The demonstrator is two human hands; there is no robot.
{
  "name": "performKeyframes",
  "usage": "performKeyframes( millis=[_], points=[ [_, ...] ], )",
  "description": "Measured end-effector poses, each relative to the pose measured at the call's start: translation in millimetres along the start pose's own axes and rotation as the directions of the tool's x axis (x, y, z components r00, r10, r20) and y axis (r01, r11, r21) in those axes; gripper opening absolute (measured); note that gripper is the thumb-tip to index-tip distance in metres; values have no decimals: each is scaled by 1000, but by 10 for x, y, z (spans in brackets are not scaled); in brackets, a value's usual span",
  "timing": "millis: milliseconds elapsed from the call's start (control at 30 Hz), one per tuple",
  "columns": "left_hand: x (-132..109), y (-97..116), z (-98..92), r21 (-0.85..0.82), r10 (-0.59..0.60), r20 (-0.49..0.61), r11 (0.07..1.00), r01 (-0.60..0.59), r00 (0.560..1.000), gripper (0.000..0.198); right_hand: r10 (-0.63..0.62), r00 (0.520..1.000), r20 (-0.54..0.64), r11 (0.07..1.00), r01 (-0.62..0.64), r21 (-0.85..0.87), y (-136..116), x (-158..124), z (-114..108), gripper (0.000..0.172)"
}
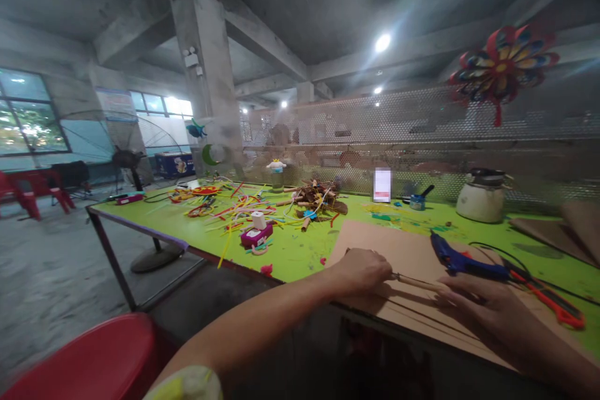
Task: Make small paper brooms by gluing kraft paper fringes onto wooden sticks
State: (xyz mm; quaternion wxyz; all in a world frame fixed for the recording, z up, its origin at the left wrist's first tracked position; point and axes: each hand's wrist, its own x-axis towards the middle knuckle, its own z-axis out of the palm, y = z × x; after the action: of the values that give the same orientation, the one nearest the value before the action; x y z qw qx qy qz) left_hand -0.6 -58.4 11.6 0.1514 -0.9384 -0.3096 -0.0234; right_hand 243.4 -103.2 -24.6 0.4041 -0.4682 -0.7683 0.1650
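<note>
A thin brown stick [417, 281] spans the gap between my hands, just above a brown cardboard sheet [360, 237] at the table's front edge. My left hand [363, 267] is closed round its left end, knuckles up. The fingers of my right hand [490, 300] pinch its other end. Just beyond my right hand lies a blue glue gun [469, 260], its dark cord trailing right. An orange-red utility knife [548, 300] rests to the right of that hand. Dark lines run along the cardboard below the stick; I cannot tell whether they are sticks or shadows.
On the green table [295, 257] are a pile of twigs [316, 195], scattered coloured strips [239, 209], a purple power strip [256, 235] with a white plug, a phone [382, 184] and a cream kettle [480, 197]. A perforated screen stands behind. A red stool [94, 356] is at lower left.
</note>
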Motion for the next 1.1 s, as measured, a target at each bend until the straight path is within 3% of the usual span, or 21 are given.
performKeyframes(
  millis=[100,333,500,633,867,1100],
  points=[
    [-4,-12,10,-13,9,-43,1000,-10,999,25,-7,995,95,1000,9,-21,42,19,-35,33],
    [-14,-59,-43,5,41,-171,999,-40,984,21,-14,996,84,999,17,-28,51,62,-110,30],
    [-70,-45,-179,68,86,-235,995,-72,968,25,5,998,58,999,-3,-44,13,59,-101,29],
    [-106,15,-322,84,76,-222,995,-58,972,26,-24,999,28,998,25,-61,5,59,-97,26],
    [-208,110,-503,125,-40,-245,990,73,969,22,-10,1000,8,1000,10,-27,-9,50,-96,25],
    [-247,30,-427,139,-67,-266,984,107,962,19,-51,997,50,997,54,-52,-18,67,-113,32]
  ],
)
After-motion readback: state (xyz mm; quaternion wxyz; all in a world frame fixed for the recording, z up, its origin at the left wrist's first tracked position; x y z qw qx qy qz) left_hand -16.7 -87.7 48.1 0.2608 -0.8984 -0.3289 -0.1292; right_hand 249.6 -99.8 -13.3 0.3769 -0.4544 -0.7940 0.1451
